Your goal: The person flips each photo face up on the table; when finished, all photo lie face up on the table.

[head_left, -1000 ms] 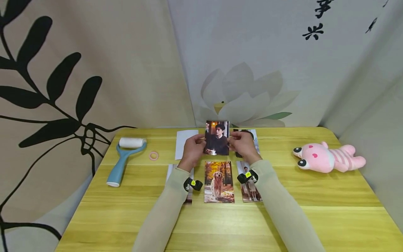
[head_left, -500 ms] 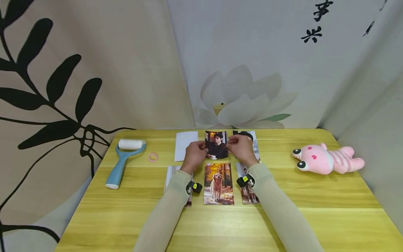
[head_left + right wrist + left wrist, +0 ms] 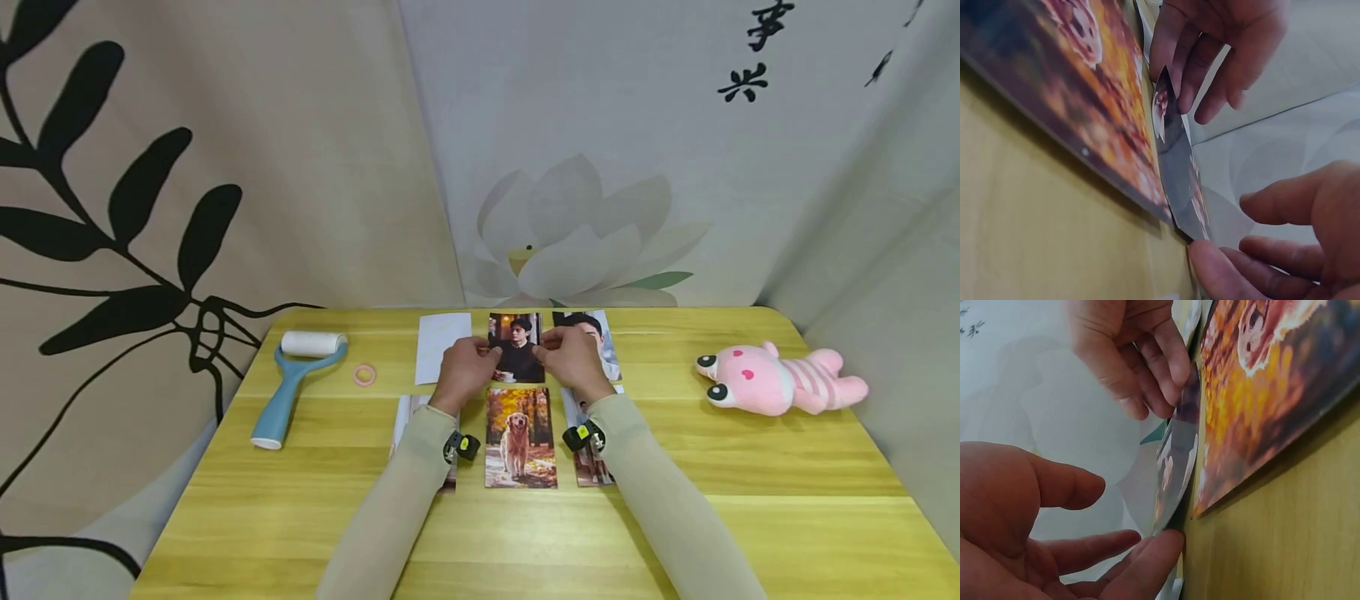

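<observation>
A photo of a person in a dark sweater (image 3: 516, 354) lies in the middle of the back row, slightly bowed in both wrist views. My left hand (image 3: 467, 368) is at its left edge and my right hand (image 3: 576, 360) at its right edge. In the left wrist view, a left fingertip (image 3: 1163, 550) touches the photo's near corner, other fingers spread apart. The right wrist view shows a right fingertip (image 3: 1210, 259) at the opposite edge, other fingers likewise spread. Just in front lies a photo of a golden dog (image 3: 517, 437).
A white card (image 3: 438, 337) and another portrait photo (image 3: 609, 337) flank the middle one. Two more photos lie partly under my forearms. To the left are a blue-handled lint roller (image 3: 288, 400) and a pink ring (image 3: 364, 375); a pink plush toy (image 3: 776, 382) lies right.
The photo, held tilted up between both hands a second ago, has come down onto the table behind the dog photo. My hands came down with it, and their fingers have loosened at its edges.
</observation>
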Demonstrator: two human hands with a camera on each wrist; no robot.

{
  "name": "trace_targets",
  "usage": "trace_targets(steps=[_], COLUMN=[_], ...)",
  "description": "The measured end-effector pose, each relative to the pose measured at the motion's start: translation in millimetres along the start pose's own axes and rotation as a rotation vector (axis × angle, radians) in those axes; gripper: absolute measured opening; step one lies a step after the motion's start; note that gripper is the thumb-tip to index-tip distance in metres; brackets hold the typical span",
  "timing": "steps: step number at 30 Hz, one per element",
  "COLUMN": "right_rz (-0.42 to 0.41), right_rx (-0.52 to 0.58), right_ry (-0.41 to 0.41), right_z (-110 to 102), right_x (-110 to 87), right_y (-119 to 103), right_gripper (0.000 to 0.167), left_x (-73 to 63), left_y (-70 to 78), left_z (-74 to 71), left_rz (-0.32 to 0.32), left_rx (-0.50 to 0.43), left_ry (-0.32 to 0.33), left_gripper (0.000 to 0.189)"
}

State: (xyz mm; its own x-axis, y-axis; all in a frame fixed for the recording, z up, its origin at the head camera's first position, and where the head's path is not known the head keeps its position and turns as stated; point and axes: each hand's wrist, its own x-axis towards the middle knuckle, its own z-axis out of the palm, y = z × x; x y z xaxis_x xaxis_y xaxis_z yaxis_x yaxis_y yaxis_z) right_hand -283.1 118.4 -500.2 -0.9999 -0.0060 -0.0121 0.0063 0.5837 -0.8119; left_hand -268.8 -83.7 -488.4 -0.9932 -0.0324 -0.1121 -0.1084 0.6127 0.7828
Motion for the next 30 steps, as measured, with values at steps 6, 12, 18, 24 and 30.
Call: trace_targets(steps=[6, 12, 18, 24, 30], right_rz=[-0.015, -0.087, -0.118, -0.162, -0.162], right_rx=[-0.029, -0.02, -0.001, 0.076, 0.124], right_ry=[-0.005, 0.003, -0.072, -0.123, -0.161], right_z=[-1.9, 0.1, 12.6, 35.0, 57.6], right_x=[-3.1, -4.3, -7.2, -7.8, -5.3], right_y=[-2.9, -10.6, -26.3, -46.1, -59.3], right_gripper=[0.037, 0.034, 0.039, 0.039, 0.044], left_x=[-1.5, -3.2, -3.1, -2.9, -3.3], left_y=[-0.3, -4.8, -15.8, -25.5, -36.1], left_z=[-4.9, -16.6, -30.2, -47.3, -65.4], left_rz=[0.02, 0.038, 0.027, 0.008, -0.03], left_rx=[0.019, -0.031, -0.019, 0.006, 0.001], left_ry=[0.016, 0.041, 0.066, 0.096, 0.11], left_gripper=[0.041, 0.04, 0.039, 0.039, 0.044])
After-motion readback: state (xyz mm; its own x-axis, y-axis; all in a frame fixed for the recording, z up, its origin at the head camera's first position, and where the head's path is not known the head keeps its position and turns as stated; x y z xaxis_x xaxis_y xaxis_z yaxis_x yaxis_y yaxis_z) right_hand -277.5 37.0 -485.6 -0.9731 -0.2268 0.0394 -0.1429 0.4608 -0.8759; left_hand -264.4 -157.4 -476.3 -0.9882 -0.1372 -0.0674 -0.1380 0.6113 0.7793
